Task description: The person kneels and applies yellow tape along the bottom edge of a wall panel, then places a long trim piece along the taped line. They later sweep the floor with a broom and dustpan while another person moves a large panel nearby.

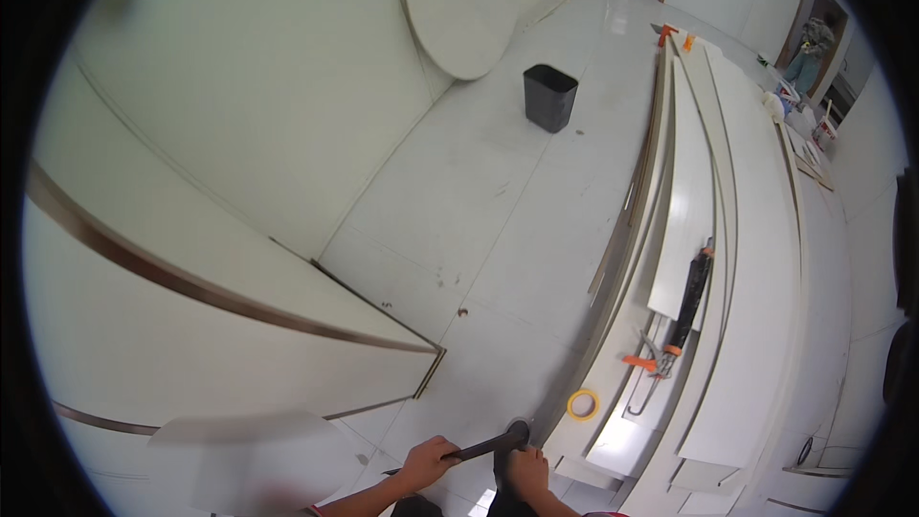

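Low in the head view, a long dark strip-like piece (pixel 481 446) with a rounded end runs slantwise between my hands; its exact kind I cannot make out. My left hand (pixel 428 464) is closed around it at the lower left part. My right hand (pixel 527 471) is curled just below the rounded end, closed against the dark piece. Right of my hands, a stack of long white panels (pixel 756 325) carries a yellow tape roll (pixel 571 406) and a black caulking gun (pixel 688 311) with an orange trigger.
A dark waste bin (pixel 549 101) stands on the shiny tiled floor (pixel 517 201). To the left is a pale partition with brown edging (pixel 191 280). A round white board (pixel 459 10) leans at the wall. Buckets (pixel 823 132) and a person (pixel 810 53) are far right.
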`<state>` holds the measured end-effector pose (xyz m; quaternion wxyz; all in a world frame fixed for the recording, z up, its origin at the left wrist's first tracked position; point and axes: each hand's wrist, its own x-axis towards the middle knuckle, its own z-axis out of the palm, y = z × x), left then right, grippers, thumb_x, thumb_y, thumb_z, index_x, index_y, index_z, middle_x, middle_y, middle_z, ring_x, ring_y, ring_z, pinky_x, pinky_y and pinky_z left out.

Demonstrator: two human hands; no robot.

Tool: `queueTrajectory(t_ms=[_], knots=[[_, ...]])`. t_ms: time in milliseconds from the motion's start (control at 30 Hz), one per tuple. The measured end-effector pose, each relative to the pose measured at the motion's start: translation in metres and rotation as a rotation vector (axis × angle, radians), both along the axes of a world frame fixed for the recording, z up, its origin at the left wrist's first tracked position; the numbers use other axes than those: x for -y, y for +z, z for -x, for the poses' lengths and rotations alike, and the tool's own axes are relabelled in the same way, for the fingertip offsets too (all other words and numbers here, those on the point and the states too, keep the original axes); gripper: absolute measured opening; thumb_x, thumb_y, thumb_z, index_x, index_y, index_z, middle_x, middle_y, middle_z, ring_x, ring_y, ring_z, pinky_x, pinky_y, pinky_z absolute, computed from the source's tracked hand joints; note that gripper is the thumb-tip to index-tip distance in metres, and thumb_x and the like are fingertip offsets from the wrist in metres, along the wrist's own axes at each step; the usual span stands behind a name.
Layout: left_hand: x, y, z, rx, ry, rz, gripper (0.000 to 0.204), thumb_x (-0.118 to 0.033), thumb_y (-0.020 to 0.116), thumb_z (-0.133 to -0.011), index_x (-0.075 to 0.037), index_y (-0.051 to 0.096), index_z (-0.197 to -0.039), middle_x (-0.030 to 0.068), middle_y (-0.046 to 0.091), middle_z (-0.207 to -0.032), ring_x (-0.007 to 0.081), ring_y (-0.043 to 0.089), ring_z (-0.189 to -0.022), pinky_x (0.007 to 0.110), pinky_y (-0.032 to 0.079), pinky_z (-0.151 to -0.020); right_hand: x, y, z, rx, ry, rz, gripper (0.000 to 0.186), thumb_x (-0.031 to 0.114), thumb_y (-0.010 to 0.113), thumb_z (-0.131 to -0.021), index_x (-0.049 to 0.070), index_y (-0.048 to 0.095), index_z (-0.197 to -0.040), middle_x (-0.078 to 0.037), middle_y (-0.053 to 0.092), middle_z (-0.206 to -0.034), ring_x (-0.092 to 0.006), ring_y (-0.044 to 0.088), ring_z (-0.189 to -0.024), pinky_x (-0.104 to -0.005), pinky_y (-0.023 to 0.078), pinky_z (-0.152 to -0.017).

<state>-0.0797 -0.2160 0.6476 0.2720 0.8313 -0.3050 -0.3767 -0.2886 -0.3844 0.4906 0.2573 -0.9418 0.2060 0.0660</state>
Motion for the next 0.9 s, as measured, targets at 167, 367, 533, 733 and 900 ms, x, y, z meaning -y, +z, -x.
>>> queueTrajectory(t_ms=[167,367,533,733,900], knots=[[0.083,0.069,-0.056,0.072,0.046,0.2,0.023,-0.025,0.072,-0.085,-0.009,0.071,-0.101,0.0108,0.063,-0.095,0.0318,0.063,-0.09,0.038,0.051,-0.078,0.038,0.086,0.006,0.109,-0.138,-0.148,0.043,0.024,0.079,-0.071,0.011,0.065,-0.11,-0.018,0.059,-0.11,-0.0381,0.057,-0.103,-0.0488,0.05,-0.086],[0.149,0.101,-0.118,0.109,0.303,0.253,0.032,-0.03,0.072,-0.085,-0.004,0.069,-0.102,0.0161,0.061,-0.09,0.0337,0.062,-0.085,0.04,0.048,-0.075,0.143,0.128,0.019,0.158,-0.168,-0.024,0.026,0.014,0.068,-0.074,0.0,0.066,-0.097,-0.019,0.063,-0.097,-0.0381,0.059,-0.098,-0.0482,0.046,-0.089],[0.203,0.08,-0.188,0.063,0.543,0.255,0.031,-0.028,0.069,-0.086,-0.003,0.068,-0.104,0.0165,0.061,-0.094,0.0355,0.061,-0.09,0.041,0.047,-0.079,0.247,0.132,0.007,0.008,-0.184,0.03,0.027,0.012,0.069,-0.071,0.0,0.068,-0.094,-0.015,0.065,-0.091,-0.0341,0.061,-0.087,-0.0429,0.05,-0.081],[0.324,0.047,-0.316,-0.003,0.576,0.338,0.028,-0.022,0.069,-0.087,0.0,0.067,-0.105,0.0146,0.064,-0.1,0.031,0.063,-0.092,0.036,0.049,-0.082,0.331,0.199,-0.102,-0.377,-0.437,-0.283,0.046,0.011,0.076,-0.07,0.004,0.06,-0.113,-0.016,0.059,-0.118,-0.037,0.058,-0.107,-0.0458,0.05,-0.087],[0.414,0.09,-0.416,-0.106,0.563,0.436,0.026,-0.025,0.066,-0.087,-0.005,0.068,-0.103,0.0137,0.064,-0.099,0.0347,0.062,-0.093,0.042,0.049,-0.081,0.392,0.193,-0.23,-0.447,-0.427,-0.302,0.047,0.012,0.076,-0.071,0.004,0.06,-0.114,-0.017,0.059,-0.118,-0.037,0.057,-0.108,-0.0458,0.05,-0.088]])
